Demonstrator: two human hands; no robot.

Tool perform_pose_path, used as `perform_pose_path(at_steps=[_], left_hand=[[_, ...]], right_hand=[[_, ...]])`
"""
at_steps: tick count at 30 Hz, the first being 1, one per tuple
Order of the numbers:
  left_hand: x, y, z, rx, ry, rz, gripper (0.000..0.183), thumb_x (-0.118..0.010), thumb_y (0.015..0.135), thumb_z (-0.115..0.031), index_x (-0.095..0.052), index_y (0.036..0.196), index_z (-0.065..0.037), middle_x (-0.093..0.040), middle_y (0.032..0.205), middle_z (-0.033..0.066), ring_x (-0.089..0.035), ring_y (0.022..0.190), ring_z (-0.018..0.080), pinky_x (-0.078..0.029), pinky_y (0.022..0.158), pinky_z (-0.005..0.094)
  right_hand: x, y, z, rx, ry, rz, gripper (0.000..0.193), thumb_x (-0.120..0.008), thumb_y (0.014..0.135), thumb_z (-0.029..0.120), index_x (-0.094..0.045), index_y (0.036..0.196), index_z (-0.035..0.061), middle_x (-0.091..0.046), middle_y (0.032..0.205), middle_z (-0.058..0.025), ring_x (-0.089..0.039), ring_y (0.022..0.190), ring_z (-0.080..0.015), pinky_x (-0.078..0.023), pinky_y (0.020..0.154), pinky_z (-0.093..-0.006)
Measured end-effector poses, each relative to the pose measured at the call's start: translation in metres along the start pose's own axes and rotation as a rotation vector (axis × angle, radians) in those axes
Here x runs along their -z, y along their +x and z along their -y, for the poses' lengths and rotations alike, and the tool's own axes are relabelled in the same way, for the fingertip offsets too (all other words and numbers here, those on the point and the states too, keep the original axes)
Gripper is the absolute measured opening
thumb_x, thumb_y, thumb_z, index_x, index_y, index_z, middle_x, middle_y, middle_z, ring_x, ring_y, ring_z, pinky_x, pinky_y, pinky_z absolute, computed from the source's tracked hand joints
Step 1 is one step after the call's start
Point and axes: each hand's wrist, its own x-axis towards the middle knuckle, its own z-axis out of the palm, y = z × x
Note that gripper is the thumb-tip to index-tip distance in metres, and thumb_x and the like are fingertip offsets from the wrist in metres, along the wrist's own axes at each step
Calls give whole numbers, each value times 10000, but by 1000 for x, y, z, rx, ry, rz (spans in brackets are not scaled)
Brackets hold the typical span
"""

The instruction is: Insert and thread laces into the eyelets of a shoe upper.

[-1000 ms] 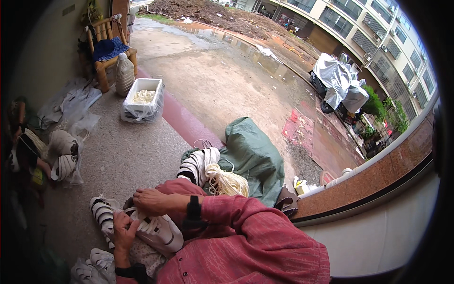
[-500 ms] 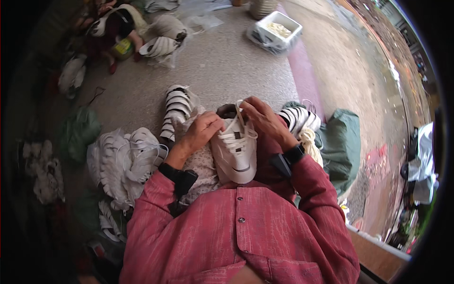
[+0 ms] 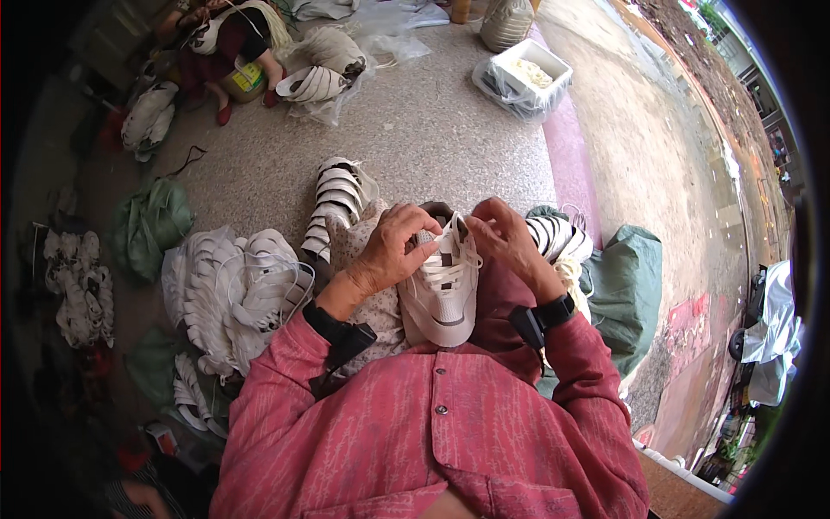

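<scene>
White shoe [image 3: 439, 307] points toe toward me, presumably so my half-curled left hand [image 3: 391, 249] and right hand [image 3: 508, 242] reach its laces [image 3: 444, 272], though I cannot tell what either grips.

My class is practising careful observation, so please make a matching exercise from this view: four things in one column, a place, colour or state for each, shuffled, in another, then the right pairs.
Column one
1. Central white shoe
2. Buttoned shirt
3. Open box
4. Cover at the far right

Column two
A. Has pale strands inside
B. Silver
C. Red
D. Between the left hand and right hand

Right pairs: 1-D; 2-C; 3-A; 4-B
</scene>
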Motion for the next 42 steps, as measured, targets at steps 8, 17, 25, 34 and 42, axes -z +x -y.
perform_pose_path(at_steps=[8,17,25,34,42], left_hand=[[-21,12,8,271,-286,218,206,-673,789,-118,-645,981,-51,-572,904,69,-580,782,195,-483,711,323],[-23,24,22,327,-262,507,313,-716,758,-240,-683,1014,-64,-562,924,68,-575,842,200,-470,753,309],[-26,26,28,311,-304,600,310,-709,784,-177,-664,1061,-47,-504,927,24,-500,869,132,-411,758,254],[-32,26,22,380,-311,559,221,-713,756,-154,-678,946,-47,-501,881,24,-515,866,136,-409,777,262],[-41,19,17,404,-173,245,95,-653,802,-97,-597,842,-33,-484,819,16,-496,714,110,-420,651,243]], right_hand=[[3,-43,7,53,-164,37,170,-682,861,148,-640,848,-15,-594,723,-32,-538,653,-99,-434,586,-263],[-10,-50,0,-342,231,33,181,-638,907,180,-632,875,2,-569,657,-4,-520,541,-60,-402,448,-212],[-30,-51,-27,-489,1997,351,142,-417,988,94,-541,1009,28,-407,620,31,-326,434,-77,-279,383,-226],[-11,-41,-13,-279,579,-136,288,-557,938,182,-567,1175,20,-570,740,1,-493,547,-62,-376,467,-193],[-20,5,-19,-162,348,12,259,-555,977,313,-616,1008,62,-565,726,29,-509,613,-41,-401,503,-203]])
